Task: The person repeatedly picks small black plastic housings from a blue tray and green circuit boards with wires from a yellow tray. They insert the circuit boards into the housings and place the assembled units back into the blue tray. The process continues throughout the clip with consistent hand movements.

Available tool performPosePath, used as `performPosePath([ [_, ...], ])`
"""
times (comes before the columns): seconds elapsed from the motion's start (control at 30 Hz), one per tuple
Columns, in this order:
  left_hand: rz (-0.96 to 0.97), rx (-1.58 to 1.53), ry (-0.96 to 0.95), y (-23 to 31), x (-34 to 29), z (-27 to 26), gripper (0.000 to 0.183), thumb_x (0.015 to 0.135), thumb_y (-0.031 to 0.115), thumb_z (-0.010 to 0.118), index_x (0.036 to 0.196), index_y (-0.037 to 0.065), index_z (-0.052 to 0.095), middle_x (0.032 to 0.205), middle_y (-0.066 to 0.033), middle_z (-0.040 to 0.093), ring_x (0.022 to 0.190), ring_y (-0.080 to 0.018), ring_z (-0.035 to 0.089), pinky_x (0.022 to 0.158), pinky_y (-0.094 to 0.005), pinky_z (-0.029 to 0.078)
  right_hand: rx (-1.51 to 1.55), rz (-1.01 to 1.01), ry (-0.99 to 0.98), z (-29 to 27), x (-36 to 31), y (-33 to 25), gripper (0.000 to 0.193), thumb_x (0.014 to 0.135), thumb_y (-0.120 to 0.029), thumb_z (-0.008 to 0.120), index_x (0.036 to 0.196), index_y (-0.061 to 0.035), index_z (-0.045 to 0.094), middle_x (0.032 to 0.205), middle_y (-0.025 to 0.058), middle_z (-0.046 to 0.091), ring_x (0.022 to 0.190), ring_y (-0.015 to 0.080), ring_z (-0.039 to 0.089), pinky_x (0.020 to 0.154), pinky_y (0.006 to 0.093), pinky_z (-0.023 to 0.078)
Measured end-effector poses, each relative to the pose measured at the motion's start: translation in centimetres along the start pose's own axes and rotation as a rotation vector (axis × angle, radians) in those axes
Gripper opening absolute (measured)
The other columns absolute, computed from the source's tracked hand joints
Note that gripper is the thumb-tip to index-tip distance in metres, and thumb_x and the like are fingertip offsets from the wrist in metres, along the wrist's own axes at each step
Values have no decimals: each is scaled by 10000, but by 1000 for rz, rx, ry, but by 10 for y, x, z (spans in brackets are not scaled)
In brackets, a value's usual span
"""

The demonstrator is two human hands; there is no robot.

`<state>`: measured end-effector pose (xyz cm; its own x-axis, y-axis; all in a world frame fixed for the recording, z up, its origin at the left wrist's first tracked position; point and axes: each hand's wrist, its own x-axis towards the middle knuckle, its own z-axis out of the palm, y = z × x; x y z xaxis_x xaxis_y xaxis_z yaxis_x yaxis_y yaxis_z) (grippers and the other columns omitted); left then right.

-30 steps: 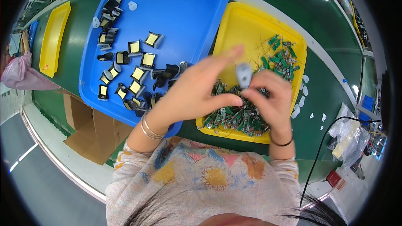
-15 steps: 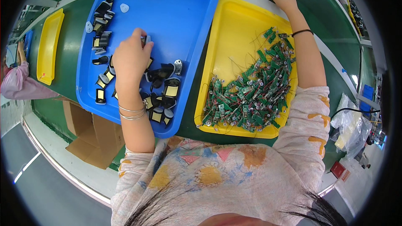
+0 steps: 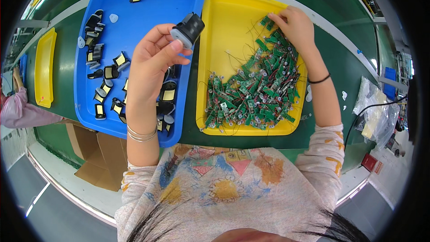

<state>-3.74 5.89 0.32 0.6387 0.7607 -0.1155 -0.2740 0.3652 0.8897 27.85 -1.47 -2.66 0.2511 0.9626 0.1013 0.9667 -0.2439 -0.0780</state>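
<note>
Raised over the right side of the blue tray (image 3: 152, 9), my left hand (image 3: 154, 60) grips a black plastic housing (image 3: 190, 27) with a grey oval end, held between thumb and fingers. My right hand (image 3: 293, 24) is at the far right corner of the yellow tray (image 3: 224, 18). Its thumb and fingertips pinch a small green circuit board (image 3: 269, 22) at the edge of the pile. Many wired green circuit boards (image 3: 255, 94) fill the near and right parts of that tray. More black housings with pale yellow squares (image 3: 109, 71) lie scattered in the blue tray.
Another yellow tray (image 3: 43, 71) stands far left, near a co-worker's pink sleeve (image 3: 29, 107). A cardboard box (image 3: 101, 157) sits below the bench's left edge. Clear plastic bags (image 3: 376, 107) and a black cable lie to the right. Small white pieces (image 3: 344, 95) rest on the green bench.
My left hand has lifted a black housing out of the blue tray and moved right. My right hand has left the small part at the far bench and come back to the circuit boards.
</note>
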Motion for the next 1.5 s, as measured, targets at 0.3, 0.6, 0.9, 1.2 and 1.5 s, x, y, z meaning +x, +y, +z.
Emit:
performPosePath([
  [0.3, 45, 198, 67, 1, -5, 18, 208, 777, 3, 609, 957, 6, 504, 882, -62, 588, 798, -112, 584, 679, -207, 477, -38, -19, 20, 21, 17, -40, 340, 721, -370, 629, 719, -31, 642, 730, 123, 600, 683, 246, 595, 575, 343, 474],
  [0.6, 13, 154, 2, -8, -11, 29, 215, 750, -39, 625, 910, 9, 490, 860, -37, 563, 817, -94, 566, 706, -207, 470, 1411, 48, -74, -37, -30, -78, 158, 896, -152, 462, 985, -28, 505, 812, 33, 575, 730, 96, 508, 662, 243, 422],
  [0.9, -44, 151, -133, -22, -18, 49, 240, 769, -18, 613, 962, 9, 474, 947, -62, 565, 906, -126, 559, 752, -249, 469, 1673, 135, -51, -47, -88, -135, 204, 887, -110, 472, 1056, 2, 499, 895, 50, 567, 649, 77, 496, 578, 200, 427],
  [1.2, 27, 173, -165, -29, -17, 44, 286, 733, 55, 691, 972, -10, 546, 977, -74, 595, 881, -125, 573, 763, -258, 482, 1379, -23, -1, -39, -94, -119, 159, 858, -130, 509, 806, -5, 591, 676, 71, 546, 606, 177, 523, 536, 276, 404],
  [1.5, 9, 369, -137, -12, -24, 63, 267, 729, 10, 665, 977, -38, 579, 954, -97, 576, 855, -135, 577, 712, -251, 514, 1185, -238, 132, -35, -90, -114, 94, 793, -100, 569, 732, -31, 582, 636, 84, 505, 571, 241, 494, 512, 307, 379],
])
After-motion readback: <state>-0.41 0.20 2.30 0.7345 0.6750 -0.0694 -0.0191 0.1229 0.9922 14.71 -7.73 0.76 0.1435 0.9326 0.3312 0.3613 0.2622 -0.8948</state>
